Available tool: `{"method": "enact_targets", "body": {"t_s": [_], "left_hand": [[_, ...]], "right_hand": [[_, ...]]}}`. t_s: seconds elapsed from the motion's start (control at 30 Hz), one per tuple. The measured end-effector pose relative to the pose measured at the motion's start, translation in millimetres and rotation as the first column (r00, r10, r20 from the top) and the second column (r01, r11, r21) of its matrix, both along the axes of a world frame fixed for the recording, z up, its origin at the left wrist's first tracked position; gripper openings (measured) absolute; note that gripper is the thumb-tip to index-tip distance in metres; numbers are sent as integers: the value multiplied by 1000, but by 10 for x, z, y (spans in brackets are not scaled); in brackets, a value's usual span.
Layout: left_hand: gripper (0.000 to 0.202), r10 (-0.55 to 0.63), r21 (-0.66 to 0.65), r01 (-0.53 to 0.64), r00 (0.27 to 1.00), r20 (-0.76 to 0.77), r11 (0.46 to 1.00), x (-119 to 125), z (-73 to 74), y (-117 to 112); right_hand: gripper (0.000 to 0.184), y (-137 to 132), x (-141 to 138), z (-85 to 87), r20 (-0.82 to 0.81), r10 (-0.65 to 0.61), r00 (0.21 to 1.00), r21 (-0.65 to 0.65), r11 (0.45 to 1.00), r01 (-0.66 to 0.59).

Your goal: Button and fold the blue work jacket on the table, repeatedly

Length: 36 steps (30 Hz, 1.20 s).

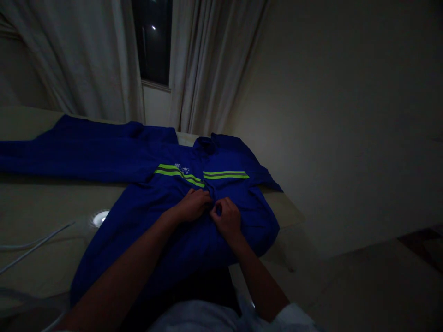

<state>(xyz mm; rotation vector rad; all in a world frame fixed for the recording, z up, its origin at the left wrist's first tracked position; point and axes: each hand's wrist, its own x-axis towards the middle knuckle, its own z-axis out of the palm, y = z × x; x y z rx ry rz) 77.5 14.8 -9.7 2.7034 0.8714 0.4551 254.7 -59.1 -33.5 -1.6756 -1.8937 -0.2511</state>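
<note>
One plain wall [332, 120] fills the right side of a dimly lit room, with pale curtains [79, 55] parted around a dark window [155, 46] at its back. Below them, a pale-topped table [62, 198] carries a blue work jacket [152, 198], laid front side up with its collar [206, 145] toward the curtains and its lower part reaching toward the person seated at the near edge. One sleeve runs out along the table to the left; the other, at the right, lies bent near the table's corner.

The spreading-out appears done, and work seems to have reached the middle of the jacket's front. The collar stands apart at the neck. Whether anything along the front is fastened cannot be told in this light, and the part beneath the forearms is hidden, so how much is left there is uncertain.

The left hand [195, 204] rests on the jacket just below the chest, fingers curled in; the right hand [227, 219] is just beside it, thumb and forefinger nearly meeting in a narrow pinch. Whether either has cloth between the fingertips is too dark to tell.

Pale cables [38, 242] trail at left. Yellow-green stripes [225, 175] cross the chest, not quite level with each other, beside small white lettering [182, 167].
</note>
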Motion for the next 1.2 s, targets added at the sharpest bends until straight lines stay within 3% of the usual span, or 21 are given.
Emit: {"method": "enact_targets", "body": {"t_s": [0.2, 0.43, 0.77, 0.97, 1.2], "left_hand": [[20, -50, -18, 50, 999, 9, 999, -22, 38, 48], [21, 33, -23, -33, 999, -1, 999, -12, -75, 40], [22, -41, -121, 53, 994, 101, 991, -47, 2, 110], [23, 18, -174, -1, 995, 98, 985, -61, -25, 130], [23, 55, -156, -42, 995, 80, 987, -47, -24, 113]], "right_hand": [[7, -18, -8, -3, 22, -24, 999, 7, 1000, 24], [8, 11, 11, 9, 122, 74, 990, -36, 997, -70], [13, -48, 19, 44, -40, 43, 998, -11, 999, -44], [8, 17, 38, 46, -170, 89, 981, -41, 994, -97], [6, 26, 0, 53, -82, 74, 994, -75, 994, -80]]}}
